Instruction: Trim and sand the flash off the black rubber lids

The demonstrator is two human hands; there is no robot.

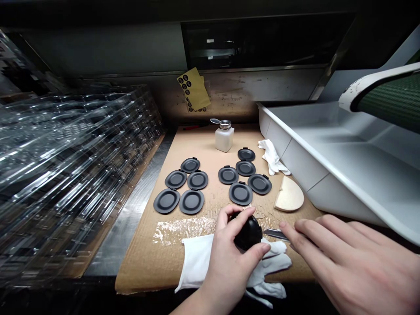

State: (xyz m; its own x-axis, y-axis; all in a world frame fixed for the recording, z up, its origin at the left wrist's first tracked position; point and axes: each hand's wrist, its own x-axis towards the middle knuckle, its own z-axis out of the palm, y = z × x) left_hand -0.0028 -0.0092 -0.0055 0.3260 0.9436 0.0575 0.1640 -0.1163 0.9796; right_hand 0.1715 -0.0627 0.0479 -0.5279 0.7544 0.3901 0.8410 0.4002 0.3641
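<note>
My left hand point(231, 258) is closed around a glossy black round part point(248, 232), above a white glove point(197, 258) on the cardboard point(141, 258). To the right, my right hand point(341, 253) has its fingers stretched out, the fingertips beside a thin metal blade point(275, 233). Beyond the hands lie several flat black lids with small tabs, in two groups: one at the left point(191, 201), one nearer the centre point(240, 193). A cream half-round pad point(290, 194) rests right of the second group.
Clear plastic trays point(82, 175) are stacked at the left. A white bottle point(224, 138) with an open metal cap stands at the back. At the right are a grey bin point(295, 144), another white glove point(271, 156) and a green belt point(390, 103). Yellow sticker sheets point(197, 92) hang behind.
</note>
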